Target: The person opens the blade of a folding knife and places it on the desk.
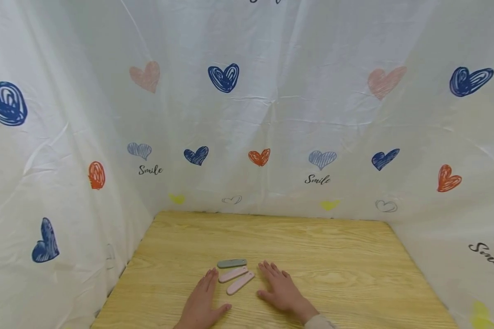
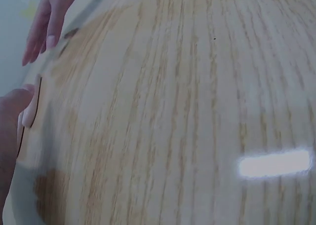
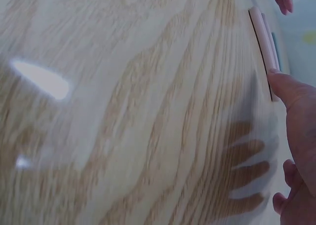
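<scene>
Three slim, flat pieces with rounded ends lie side by side on the wooden table: a grey-green one (image 1: 232,263) farthest away, a pink one (image 1: 233,274) in the middle and another pink one (image 1: 240,283) nearest. Each has a small dark spot or hole near its right end; their exact kind cannot be told. My left hand (image 1: 201,298) is just left of them, fingers straight and thumb spread. On the other side, my right hand (image 1: 281,289) has its fingers extended, apart from the pieces. Neither hand holds anything. The right wrist view shows the nearest pink piece (image 3: 265,45) beyond the thumb.
The wood-grain tabletop (image 1: 333,260) extends around the hands. A white cloth (image 1: 271,123) printed with hearts and the word "Smile" hangs behind the table and along both sides. Light glares off the tabletop in both wrist views.
</scene>
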Action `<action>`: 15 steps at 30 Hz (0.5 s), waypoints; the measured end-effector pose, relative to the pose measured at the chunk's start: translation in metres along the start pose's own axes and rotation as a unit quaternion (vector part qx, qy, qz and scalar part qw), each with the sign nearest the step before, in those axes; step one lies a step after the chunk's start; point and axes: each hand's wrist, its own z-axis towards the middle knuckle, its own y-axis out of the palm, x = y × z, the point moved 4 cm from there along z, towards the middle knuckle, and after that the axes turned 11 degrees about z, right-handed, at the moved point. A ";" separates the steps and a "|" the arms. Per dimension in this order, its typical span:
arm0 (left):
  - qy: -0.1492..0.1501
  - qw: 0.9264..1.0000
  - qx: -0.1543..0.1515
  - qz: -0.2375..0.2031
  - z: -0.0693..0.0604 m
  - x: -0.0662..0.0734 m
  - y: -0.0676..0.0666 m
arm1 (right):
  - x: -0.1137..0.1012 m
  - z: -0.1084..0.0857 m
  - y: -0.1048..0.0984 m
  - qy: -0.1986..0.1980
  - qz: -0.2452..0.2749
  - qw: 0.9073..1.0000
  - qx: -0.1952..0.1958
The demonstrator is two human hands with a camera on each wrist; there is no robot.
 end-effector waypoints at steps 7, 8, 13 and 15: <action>0.029 1.000 0.000 0.003 -0.002 0.016 0.005 | -0.007 0.008 0.012 -0.013 -0.018 1.000 -0.008; 0.030 1.000 -0.005 0.000 -0.001 0.017 0.005 | -0.008 0.008 0.014 -0.014 -0.022 1.000 -0.010; 0.030 0.999 -0.030 -0.030 0.000 0.021 0.006 | -0.015 0.010 0.020 -0.027 -0.057 0.998 -0.020; 0.029 0.999 -0.028 -0.035 0.000 0.022 0.005 | -0.016 0.010 0.021 -0.029 -0.072 0.997 -0.027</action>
